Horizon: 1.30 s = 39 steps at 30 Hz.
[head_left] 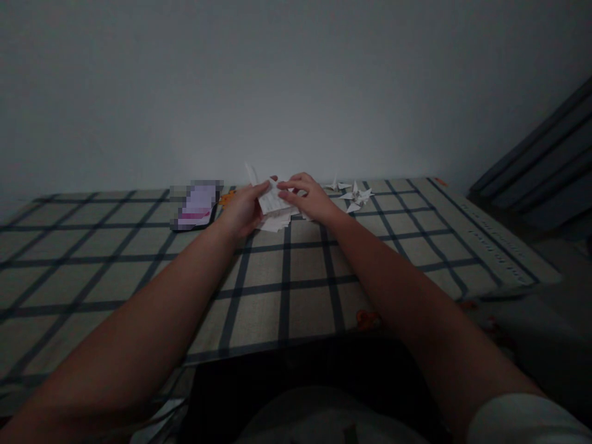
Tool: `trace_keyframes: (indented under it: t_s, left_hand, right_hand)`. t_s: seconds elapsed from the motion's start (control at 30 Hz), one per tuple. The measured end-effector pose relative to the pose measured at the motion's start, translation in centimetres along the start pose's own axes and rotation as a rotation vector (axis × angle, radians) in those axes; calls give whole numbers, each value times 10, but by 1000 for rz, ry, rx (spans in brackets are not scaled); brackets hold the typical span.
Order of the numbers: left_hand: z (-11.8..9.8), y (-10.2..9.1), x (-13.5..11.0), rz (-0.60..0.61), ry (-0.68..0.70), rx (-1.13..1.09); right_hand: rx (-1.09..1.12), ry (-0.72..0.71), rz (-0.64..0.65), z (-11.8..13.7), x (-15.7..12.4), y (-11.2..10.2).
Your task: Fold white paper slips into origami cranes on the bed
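Note:
Both my arms reach forward over a checked cloth (296, 271). My left hand (243, 209) and my right hand (308, 196) pinch the same small white sheet of paper (271, 200), holding it just above a thin pile of white papers (277, 222) near the far edge of the cloth. Fingers of both hands are closed on the sheet. Right of my hands lie two folded white paper cranes, a larger crane (357, 197) and a smaller crane (337, 185).
A phone (197, 206) with a lit screen lies left of my hands on the cloth. A plain wall rises just behind. A dark slanted panel (541, 166) stands at the far right. The room is dim.

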State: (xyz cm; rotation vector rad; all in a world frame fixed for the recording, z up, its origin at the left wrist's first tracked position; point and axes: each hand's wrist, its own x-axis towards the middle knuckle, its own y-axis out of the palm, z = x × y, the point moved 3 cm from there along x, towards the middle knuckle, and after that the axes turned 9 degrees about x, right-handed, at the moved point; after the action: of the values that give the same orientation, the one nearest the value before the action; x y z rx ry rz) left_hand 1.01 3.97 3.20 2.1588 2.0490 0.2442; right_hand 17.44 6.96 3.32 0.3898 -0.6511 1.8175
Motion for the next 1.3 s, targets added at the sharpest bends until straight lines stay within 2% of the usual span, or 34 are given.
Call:
trace_keyframes:
  t_s: [0.13,0.3,0.6,0.83,0.93,1.1,1.3]
  left_hand:
    - [4,0,1,-11,21,26]
    - [6,1,-2,8,46,122]
    - [13,-10,4,-86,188,333]
    - [9,-11,-2,-247,215,496]
    - [11,-11,0,-288,244,451]
    - [7,-13,5,-270,284,341]
    - [-7,-18,7,-334,320,147]
  right_hand:
    - [108,100,-41,-3,3,-4]
    - [161,218,-27,-4,3,-2]
    - [145,273,5,3,4,3]
    - [132,247,33,5,3,3]
    - [116,245,39,9,3,3]
    - [111,266,28,13,2,3]
    - [151,305,2,2,3,-1]
